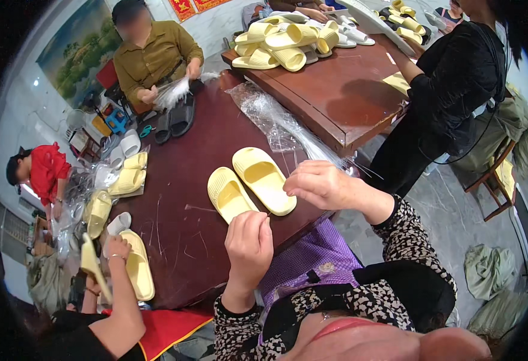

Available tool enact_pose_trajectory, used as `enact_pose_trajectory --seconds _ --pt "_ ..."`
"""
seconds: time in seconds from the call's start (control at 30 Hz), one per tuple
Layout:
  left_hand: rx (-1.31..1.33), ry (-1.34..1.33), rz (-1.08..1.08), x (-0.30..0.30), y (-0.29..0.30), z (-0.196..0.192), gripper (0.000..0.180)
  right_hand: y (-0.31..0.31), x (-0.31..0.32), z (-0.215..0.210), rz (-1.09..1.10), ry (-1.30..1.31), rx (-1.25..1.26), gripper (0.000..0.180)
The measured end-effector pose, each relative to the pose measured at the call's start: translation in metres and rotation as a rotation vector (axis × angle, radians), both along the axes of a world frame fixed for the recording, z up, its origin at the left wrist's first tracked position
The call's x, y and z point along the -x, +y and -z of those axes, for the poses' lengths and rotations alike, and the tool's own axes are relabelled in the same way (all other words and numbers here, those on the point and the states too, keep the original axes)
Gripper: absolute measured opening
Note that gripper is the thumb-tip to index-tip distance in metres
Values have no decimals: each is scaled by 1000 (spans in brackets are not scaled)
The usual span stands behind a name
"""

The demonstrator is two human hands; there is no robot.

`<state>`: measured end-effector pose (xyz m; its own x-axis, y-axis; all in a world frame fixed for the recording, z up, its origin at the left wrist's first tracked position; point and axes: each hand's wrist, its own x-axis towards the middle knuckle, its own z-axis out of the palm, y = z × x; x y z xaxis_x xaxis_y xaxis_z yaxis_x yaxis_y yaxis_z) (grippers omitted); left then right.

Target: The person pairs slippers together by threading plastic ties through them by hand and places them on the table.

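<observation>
A pair of pale yellow slide slippers lies side by side at the dark red table's near edge, the left slipper [231, 195] and the right slipper [265, 180] both with ribbed straps. My left hand [249, 245] is closed with fingers curled, just in front of the left slipper's near end, partly covering it. Beside the right slipper's outer edge, my right hand [319, 185] has its fingertips pinched together. Whatever either hand grips is too fine or hidden to name. Thin clear strands [288, 157] run close above my right hand.
Clear plastic strips [270, 117] lie along the table's right edge. A second table [336, 90] bears a heap of yellow slippers [285, 42]. Co-workers handle slippers at the left and right; another holds white strands [177, 90] beside dark slippers [177, 123]. More yellow slippers [128, 180] line the left edge.
</observation>
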<state>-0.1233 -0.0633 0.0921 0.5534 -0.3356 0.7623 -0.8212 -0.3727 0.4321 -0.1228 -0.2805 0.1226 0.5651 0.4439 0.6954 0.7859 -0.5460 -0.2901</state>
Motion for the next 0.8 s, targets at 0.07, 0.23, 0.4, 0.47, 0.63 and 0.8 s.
enact_pose_trajectory --seconds 0.07,0.23,0.4,0.47,0.63,0.8 --pt "-23 -39 16 1 0 4 15 -4 -3 2 -20 36 13 9" --pt "-91 27 39 3 3 24 18 -11 -5 14 -60 296 71 8" --pt "-178 99 34 4 5 47 11 -10 -12 42 -123 563 118 9" --pt "-190 138 26 5 4 55 10 -9 -16 55 -119 653 120 9" --pt "-161 223 49 5 5 70 7 -2 -23 68 -115 667 141 7" --pt "-90 339 72 -8 11 81 6 6 -41 70 -110 637 237 5"
